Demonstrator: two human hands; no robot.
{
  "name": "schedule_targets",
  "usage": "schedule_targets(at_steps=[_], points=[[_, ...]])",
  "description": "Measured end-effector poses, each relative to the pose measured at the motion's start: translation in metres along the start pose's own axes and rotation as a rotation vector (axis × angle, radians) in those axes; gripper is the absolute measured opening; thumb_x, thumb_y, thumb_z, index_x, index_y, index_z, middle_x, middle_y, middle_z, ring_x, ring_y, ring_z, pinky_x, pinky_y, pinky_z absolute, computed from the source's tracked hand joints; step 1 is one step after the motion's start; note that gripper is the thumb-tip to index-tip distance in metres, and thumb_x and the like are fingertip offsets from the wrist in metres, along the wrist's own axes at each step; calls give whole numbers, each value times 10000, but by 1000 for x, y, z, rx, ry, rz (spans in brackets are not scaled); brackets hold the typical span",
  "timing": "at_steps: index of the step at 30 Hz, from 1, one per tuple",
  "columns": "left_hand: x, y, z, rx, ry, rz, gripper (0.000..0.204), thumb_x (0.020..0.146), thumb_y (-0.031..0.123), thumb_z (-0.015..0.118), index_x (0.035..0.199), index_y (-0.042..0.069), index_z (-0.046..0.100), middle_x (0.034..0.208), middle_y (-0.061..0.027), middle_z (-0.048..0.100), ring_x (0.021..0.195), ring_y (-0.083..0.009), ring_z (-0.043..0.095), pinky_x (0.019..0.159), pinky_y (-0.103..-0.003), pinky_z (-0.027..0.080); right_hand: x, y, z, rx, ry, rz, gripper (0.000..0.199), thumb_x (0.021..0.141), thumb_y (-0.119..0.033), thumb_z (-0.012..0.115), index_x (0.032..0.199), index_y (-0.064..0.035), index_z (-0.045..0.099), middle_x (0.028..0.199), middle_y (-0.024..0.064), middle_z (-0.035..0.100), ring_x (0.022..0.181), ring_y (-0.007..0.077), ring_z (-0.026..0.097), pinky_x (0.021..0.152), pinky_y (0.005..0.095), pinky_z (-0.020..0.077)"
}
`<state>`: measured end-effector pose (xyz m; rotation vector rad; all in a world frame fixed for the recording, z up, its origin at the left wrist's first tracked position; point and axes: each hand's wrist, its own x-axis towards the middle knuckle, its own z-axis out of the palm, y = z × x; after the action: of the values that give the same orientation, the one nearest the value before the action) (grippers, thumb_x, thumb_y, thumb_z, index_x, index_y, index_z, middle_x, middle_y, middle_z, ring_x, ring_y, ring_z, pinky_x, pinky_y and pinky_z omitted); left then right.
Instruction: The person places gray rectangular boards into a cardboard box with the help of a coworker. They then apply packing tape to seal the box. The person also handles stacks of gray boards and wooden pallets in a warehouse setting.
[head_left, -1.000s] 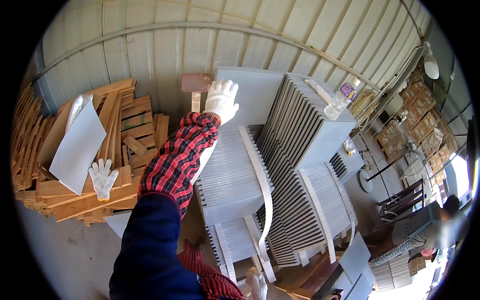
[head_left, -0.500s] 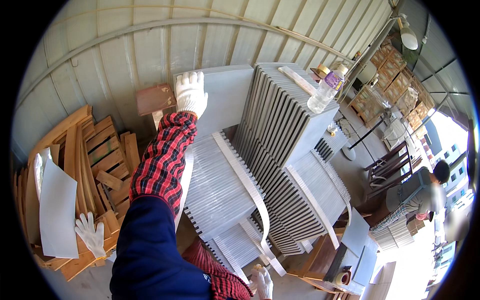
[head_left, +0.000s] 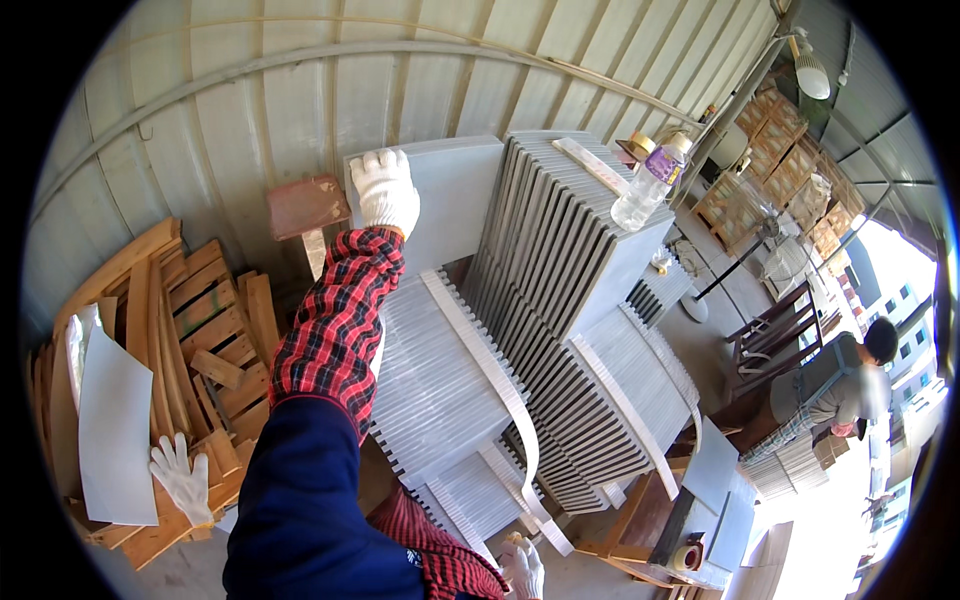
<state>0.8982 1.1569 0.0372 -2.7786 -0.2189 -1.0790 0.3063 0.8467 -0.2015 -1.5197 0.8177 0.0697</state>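
The left hand (head_left: 385, 190), in a white knitted glove, has its fingers bent over the upper edge of a smooth grey rectangular panel (head_left: 445, 205), grasping it near its left corner; the panel stands on edge just in front of the cream ribbed metal wall (head_left: 300, 110). Just left of this grip is a flat reddish-brown board (head_left: 305, 205) on a pale post. Below the grip, nearer the body, lies a row of tightly packed grey slabs (head_left: 435, 345), crossed by a long white notched strip (head_left: 470, 345) whose end curls down. To the grip's right rises a tall stack of grey slabs (head_left: 560, 230), with a clear plastic bottle with a purple label (head_left: 650, 185) on top. Well to the lower left of the grip, a loose white glove (head_left: 183, 482) rests on rough wooden slats (head_left: 215, 330). Far below the grip, at the lower edge, the right hand (head_left: 522, 565), also white-gloved, shows only partly beside the packed slabs; whether it is clenched or released I cannot tell.
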Motion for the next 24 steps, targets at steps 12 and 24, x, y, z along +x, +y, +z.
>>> schedule_targets(at_steps=[12,24], points=[[-11,23,6,-197,129,-108,568,783,284,725,1271,23,597,1293,-154,571,1250,-340,481,1133,-519,323,46,38,-40,-262,-235,9,632,925,-166,624,1512,-68,410,1534,187,451,1377,327,479,1092,372,467],[-10,24,7,-315,188,-145,341,818,140,615,1145,46,632,1202,-128,606,1156,-331,529,955,-454,456,48,-3,-41,-313,-224,45,572,980,-191,585,1509,-64,409,1463,170,513,1287,284,538,1041,362,483]])
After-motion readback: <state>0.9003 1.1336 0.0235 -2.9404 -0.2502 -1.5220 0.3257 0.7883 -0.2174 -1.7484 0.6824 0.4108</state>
